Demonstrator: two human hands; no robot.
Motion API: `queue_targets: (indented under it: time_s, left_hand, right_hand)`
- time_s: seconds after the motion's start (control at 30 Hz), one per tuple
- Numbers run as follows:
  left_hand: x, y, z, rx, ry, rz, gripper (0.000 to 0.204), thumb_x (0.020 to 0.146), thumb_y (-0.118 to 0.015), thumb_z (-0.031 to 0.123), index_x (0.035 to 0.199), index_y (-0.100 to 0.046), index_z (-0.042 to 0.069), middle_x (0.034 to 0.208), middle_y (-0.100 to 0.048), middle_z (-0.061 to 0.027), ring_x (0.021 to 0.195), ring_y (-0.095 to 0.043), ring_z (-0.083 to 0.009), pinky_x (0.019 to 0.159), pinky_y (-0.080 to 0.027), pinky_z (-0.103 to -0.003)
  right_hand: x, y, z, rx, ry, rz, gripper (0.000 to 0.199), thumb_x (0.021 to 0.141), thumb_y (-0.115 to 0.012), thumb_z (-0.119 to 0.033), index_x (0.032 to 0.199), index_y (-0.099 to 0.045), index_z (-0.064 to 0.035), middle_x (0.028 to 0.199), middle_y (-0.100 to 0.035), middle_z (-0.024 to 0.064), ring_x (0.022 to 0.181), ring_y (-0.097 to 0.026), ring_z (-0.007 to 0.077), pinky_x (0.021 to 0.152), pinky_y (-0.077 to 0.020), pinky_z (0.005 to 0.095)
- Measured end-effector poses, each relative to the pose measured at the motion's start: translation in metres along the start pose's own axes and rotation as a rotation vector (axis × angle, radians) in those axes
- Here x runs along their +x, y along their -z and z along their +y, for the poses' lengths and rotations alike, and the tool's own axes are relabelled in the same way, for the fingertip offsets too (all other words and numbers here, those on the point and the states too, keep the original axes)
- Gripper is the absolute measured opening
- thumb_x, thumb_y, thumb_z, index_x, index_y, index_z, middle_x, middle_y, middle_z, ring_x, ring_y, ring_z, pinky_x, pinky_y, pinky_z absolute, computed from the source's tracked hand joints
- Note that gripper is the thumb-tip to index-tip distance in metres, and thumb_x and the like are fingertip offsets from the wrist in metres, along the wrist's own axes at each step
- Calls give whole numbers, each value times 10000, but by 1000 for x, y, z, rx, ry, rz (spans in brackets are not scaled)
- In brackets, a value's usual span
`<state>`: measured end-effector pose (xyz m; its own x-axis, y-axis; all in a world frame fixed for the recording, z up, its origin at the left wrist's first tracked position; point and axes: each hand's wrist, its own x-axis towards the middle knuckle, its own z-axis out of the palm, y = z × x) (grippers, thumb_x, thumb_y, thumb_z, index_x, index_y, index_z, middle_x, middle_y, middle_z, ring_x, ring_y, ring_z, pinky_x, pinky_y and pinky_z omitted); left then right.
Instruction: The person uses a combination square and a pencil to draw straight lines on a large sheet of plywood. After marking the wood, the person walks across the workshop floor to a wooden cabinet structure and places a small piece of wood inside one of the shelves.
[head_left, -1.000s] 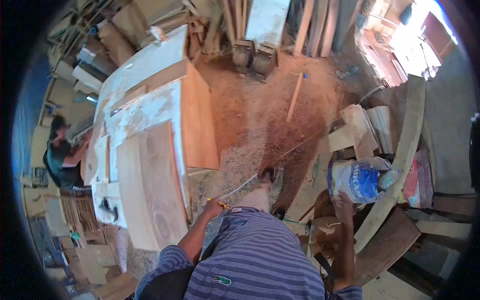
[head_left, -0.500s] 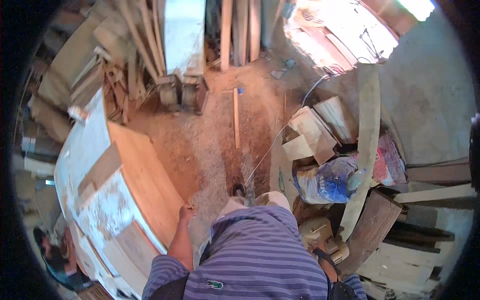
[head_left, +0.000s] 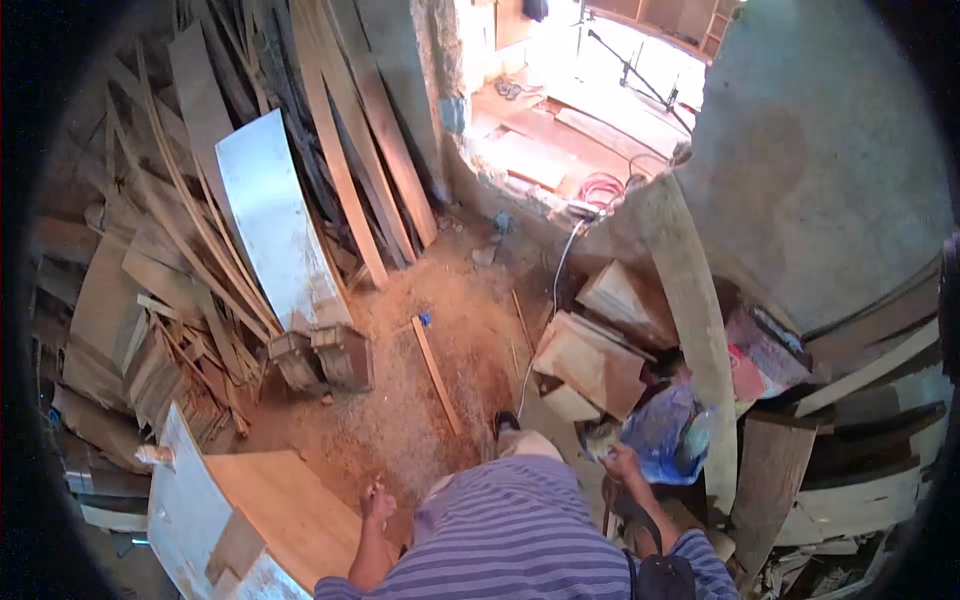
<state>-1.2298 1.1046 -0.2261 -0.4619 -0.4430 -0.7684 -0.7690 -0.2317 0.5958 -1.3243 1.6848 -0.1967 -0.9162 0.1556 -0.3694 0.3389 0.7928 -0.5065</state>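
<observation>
My left hand [head_left: 377, 507] is out over the dirt floor, beside the tan face of a large wooden panel piece [head_left: 285, 490]. Its fingers are curled closed around a thin pencil-like stick, barely visible now. On the other side, my right hand [head_left: 622, 465] reaches forward, fingers bent around a pale, tool-like object [head_left: 601, 440] whose kind I cannot make out. Just beyond that hand lies a crumpled blue and white sack [head_left: 665, 440]. A dark strap hangs by my right forearm.
A narrow wood strip [head_left: 437, 375] lies on the floor ahead. Boards and a white panel [head_left: 275, 215] lean at the back left, with wooden blocks [head_left: 335, 358] at their foot. A white cable [head_left: 560, 275] runs from the bright wall opening. Stacked pieces [head_left: 590, 360] and a long plank [head_left: 690, 320] stand right.
My view has turned to the right and I have moved forward. My right hand has come up from low beside me to near the blue sack. My left hand remains closed.
</observation>
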Motion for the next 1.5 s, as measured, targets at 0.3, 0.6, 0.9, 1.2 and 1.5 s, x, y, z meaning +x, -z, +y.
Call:
queue_targets:
  time_s: [0.3, 0.6, 0.9, 1.2, 1.5]
  left_hand:
    - [41, -51, 64, 366, -102, -117, 300, 916, -545, 425, 844, -424, 160, 595, -521, -39, 446, -556, -211, 386, -444, -350]
    - [233, -113, 196, 449, -259, -71, 344, 921, -541, 386, 725, -481, 111, 586, -532, -39, 444, -537, -183, 381, -438, -356]
    - [316, -192, 482, 235, -155, -115, 354, 935, -509, 461, 820, -392, 147, 570, -536, -40, 397, -494, -107, 319, -364, -241]
    - [365, -272, 599, 387, -253, -252, 392, 930, -505, 486, 803, -392, 133, 541, -485, -19, 387, -444, -92, 304, -276, -231]
    - [406, -304, 636, 951, -398, -324, 399, 909, -576, 423, 699, -498, 93, 556, -569, -65, 469, -565, -176, 415, -450, -335]
  right_hand:
    - [203, 226, -193, 89, 352, 557, 355, 743, -697, -91, 1068, -596, 9, 1047, -610, 216, 1028, -573, 374, 905, -445, 419]
    - [313, 386, -295, -310, 391, 1159, 440, 801, -680, -110, 1204, -543, 0, 1241, -528, 223, 1162, -504, 370, 997, -395, 424]
    - [395, 484, -353, -455, 155, 1490, 594, 809, -707, -247, 1306, -464, -31, 1335, -434, 249, 1243, -414, 399, 1015, -374, 464]
    - [477, 537, -327, -469, -26, 1812, 842, 764, -726, -483, 1345, -391, 26, 1379, -347, 302, 1291, -345, 427, 1043, -336, 492]
    - [533, 537, -313, -528, -202, 1954, 969, 738, -781, -422, 1384, -275, 93, 1396, -335, 282, 1270, -391, 383, 1042, -351, 454]
